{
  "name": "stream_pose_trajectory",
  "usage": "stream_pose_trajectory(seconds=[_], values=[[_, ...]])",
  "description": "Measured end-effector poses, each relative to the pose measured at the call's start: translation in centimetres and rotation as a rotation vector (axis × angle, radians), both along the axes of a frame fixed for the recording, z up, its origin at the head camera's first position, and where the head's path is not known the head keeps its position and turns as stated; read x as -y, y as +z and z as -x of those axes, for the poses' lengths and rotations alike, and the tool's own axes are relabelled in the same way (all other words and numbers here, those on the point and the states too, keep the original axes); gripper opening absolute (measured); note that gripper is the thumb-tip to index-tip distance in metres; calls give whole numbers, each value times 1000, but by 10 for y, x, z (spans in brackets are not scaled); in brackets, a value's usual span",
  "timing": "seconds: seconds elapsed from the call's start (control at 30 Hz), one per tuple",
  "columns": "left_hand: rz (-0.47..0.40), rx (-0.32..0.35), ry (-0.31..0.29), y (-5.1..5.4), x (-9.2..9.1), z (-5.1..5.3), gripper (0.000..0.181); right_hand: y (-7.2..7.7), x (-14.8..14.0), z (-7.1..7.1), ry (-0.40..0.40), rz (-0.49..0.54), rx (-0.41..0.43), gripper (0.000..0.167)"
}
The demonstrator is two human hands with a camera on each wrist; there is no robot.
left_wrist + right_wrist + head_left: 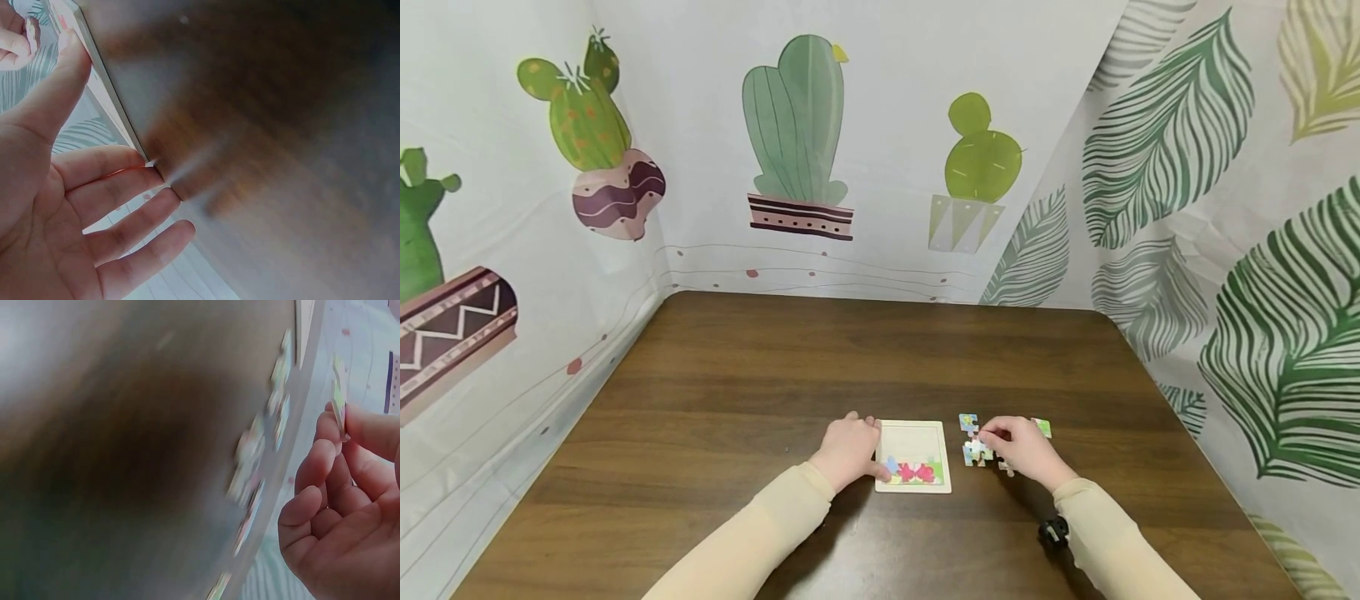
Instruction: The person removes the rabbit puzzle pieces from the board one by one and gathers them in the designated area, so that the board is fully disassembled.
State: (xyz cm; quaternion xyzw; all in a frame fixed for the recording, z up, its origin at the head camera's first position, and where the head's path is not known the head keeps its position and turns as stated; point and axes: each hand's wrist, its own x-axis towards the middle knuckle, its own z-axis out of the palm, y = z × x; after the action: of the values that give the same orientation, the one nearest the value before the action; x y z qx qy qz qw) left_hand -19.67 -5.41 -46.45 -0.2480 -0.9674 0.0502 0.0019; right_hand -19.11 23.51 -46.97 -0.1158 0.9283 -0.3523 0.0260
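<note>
A pale wooden puzzle tray lies on the table, with fitted pieces showing red, green and blue along its near side. My left hand rests at the tray's left edge. Its thumb touches the frame, and the other fingers extend loosely towards the far end of that edge. Just right of the tray, my right hand pinches a puzzle piece between thumb and forefinger, held above the table. Loose puzzle pieces lie under and around this hand, some partly hidden by it.
The brown wood-grain table stretches beyond and to both sides of the tray. One green piece lies behind the right hand. Fabric printed with cacti and leaves hangs at the back and sides. A black device is on the right wrist.
</note>
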Motion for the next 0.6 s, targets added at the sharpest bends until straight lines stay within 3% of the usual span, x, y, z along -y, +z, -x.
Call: stream_pose_trajectory(seconds=[0.23, 0.6], values=[[3, -2, 3, -2, 0, 1, 89, -5, -27, -6, -14, -47, -41, 9], [7, 6, 9, 0, -1, 0, 89, -6, -60, -14, -82, -56, 28, 14]])
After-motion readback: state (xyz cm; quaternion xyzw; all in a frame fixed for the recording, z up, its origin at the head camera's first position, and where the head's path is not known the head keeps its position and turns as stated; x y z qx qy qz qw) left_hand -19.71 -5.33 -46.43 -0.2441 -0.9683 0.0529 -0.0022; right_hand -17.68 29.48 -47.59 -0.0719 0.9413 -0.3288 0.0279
